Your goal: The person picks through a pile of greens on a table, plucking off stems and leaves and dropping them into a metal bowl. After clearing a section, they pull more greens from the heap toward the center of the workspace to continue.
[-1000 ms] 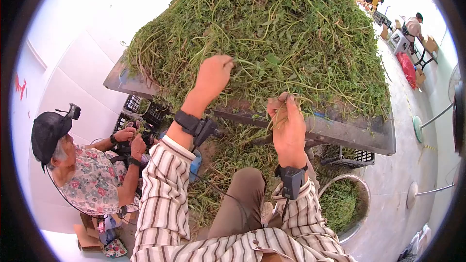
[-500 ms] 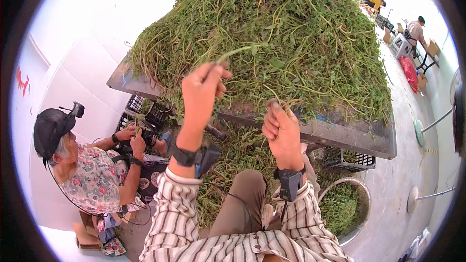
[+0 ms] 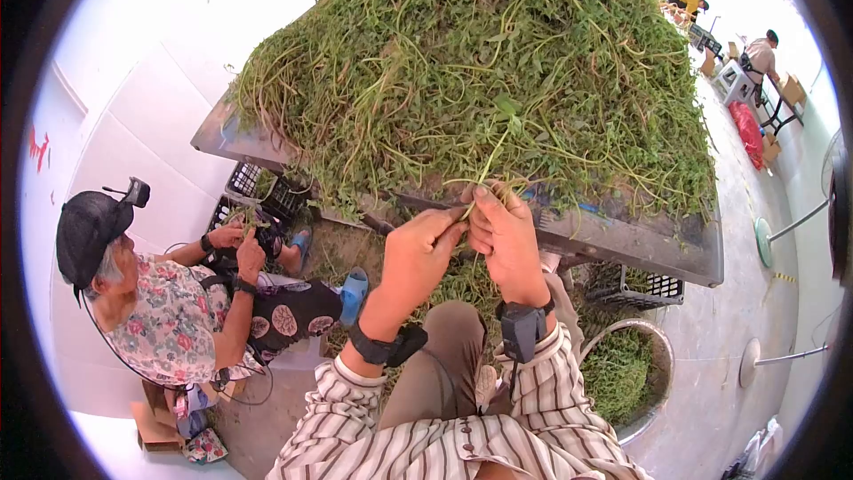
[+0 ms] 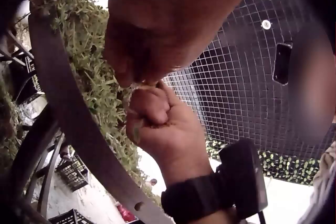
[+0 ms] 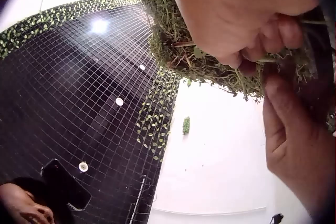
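Both hands meet close together just in front of the table's near edge. Between the thumb and curled fingers of my right hand (image 3: 505, 236) are thin green stems, and one long pale green stem (image 3: 494, 158) with a leafy tip runs up from there over the heap. My left hand (image 3: 419, 253) pinches at the lower end of that stem, fingertips right beside the right thumb. In the right wrist view the left thumb (image 5: 286, 100) points up at the right hand's fingers, with bits of stem between them. A big heap of leafy green stems (image 3: 462, 62) lies beyond the hands.
The heap covers a metal table (image 3: 640, 249). Black crates (image 3: 657, 289) stand beneath it. A round tub (image 3: 668, 364) of greens is at the right. To the left a seated person (image 3: 169, 311) handles stems; loose greens litter the floor.
My left hand, first at the heap, lifted a green stem away, then came down and right to meet the right hand. The right hand stayed near the table edge, shifting slightly left.
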`<state>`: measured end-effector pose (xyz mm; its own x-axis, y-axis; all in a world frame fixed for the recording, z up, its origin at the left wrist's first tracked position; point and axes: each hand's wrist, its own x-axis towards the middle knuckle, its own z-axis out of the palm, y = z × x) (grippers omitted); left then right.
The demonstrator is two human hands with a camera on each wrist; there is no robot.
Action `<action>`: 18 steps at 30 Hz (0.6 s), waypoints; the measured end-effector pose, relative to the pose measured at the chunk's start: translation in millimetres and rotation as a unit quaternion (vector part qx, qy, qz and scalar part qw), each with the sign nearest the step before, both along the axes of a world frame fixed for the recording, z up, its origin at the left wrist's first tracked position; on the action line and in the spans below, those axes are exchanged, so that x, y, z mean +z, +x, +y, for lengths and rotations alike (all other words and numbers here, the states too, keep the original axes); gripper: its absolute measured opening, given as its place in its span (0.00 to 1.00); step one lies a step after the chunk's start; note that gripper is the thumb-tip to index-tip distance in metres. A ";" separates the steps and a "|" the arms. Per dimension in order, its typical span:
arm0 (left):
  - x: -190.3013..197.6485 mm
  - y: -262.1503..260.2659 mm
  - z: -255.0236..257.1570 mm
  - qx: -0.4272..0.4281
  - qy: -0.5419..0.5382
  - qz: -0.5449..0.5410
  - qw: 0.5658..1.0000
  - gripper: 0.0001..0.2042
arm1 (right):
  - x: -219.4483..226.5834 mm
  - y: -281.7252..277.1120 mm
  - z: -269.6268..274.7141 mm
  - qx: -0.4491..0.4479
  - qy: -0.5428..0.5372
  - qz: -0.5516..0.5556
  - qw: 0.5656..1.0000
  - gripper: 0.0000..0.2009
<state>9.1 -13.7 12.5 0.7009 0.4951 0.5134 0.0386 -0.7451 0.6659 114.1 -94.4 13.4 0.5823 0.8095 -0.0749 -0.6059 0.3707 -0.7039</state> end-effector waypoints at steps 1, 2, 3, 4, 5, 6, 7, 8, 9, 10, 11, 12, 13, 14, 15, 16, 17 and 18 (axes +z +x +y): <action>1.8 -2.4 1.4 0.001 -0.002 0.003 1.000 0.09 | 1.9 -0.7 -1.6 0.005 -0.006 -0.016 1.000 0.08; 6.8 -3.7 4.9 0.014 -0.039 -0.016 0.999 0.10 | 4.1 -0.2 -1.9 0.010 -0.010 -0.033 0.999 0.09; 12.8 -6.0 7.6 0.029 -0.076 -0.034 0.996 0.12 | 4.4 0.0 -3.1 0.011 -0.012 -0.031 0.999 0.09; 21.3 -7.9 11.0 0.042 -0.080 -0.040 0.995 0.12 | 4.8 1.1 -3.8 0.022 -0.018 -0.045 0.999 0.08; 31.3 -8.3 13.8 0.043 -0.079 -0.038 0.995 0.12 | 5.5 1.3 -4.5 0.034 -0.025 -0.060 0.997 0.08; 41.4 -7.7 16.7 0.021 -0.050 -0.050 0.997 0.13 | 6.6 0.9 -5.3 0.035 -0.024 -0.059 0.997 0.08; 47.4 -6.6 20.6 -0.002 -0.021 -0.062 0.998 0.14 | 7.7 0.5 -6.5 0.062 -0.036 -0.068 0.995 0.08; 50.0 -5.1 25.9 -0.017 0.031 -0.051 0.998 0.16 | 8.2 0.2 -7.3 0.087 -0.047 -0.077 0.992 0.08; 51.5 -3.5 30.1 -0.017 0.030 -0.050 0.998 0.16 | 7.8 -0.2 -7.8 0.086 -0.048 -0.077 0.992 0.08; 52.7 -1.1 34.3 -0.035 0.054 -0.039 0.997 0.17 | 7.8 -0.2 -8.1 0.114 -0.052 -0.085 0.988 0.08; 53.3 0.8 37.7 -0.054 0.078 -0.028 0.995 0.18 | 7.8 0.2 -8.7 0.141 -0.058 -0.093 0.984 0.08; 53.1 1.2 41.5 -0.056 0.078 -0.028 0.995 0.18 | 8.3 0.3 -9.5 0.139 -0.058 -0.093 0.984 0.08; 52.4 0.8 45.6 -0.072 0.066 0.000 0.995 0.18 | 9.8 -0.2 -10.5 0.158 -0.063 -0.111 0.979 0.09; 51.0 2.1 48.5 -0.089 0.053 0.027 0.994 0.19 | 10.6 0.3 -11.5 0.176 -0.067 -0.129 0.974 0.09; 49.9 2.3 49.8 -0.090 0.052 0.027 0.994 0.19 | 11.7 -0.3 -12.1 0.175 -0.068 -0.129 0.974 0.09; 48.8 2.4 50.7 -0.091 0.071 0.027 0.993 0.17 | 12.8 -1.1 -12.7 0.182 -0.065 -0.132 0.972 0.09; 47.6 2.3 51.9 -0.092 0.090 0.027 0.991 0.15 | 13.3 -1.5 -13.1 0.189 -0.062 -0.136 0.971 0.10; 45.6 1.6 53.8 -0.092 0.089 0.027 0.991 0.15 | 13.3 -1.7 -13.4 0.189 -0.064 -0.135 0.971 0.10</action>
<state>10.7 40.1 58.1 0.8004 0.2615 0.5394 -0.0764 -0.8480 0.5245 112.4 -107.7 26.6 0.2584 0.9632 -0.0741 -0.4682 0.0578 -0.8817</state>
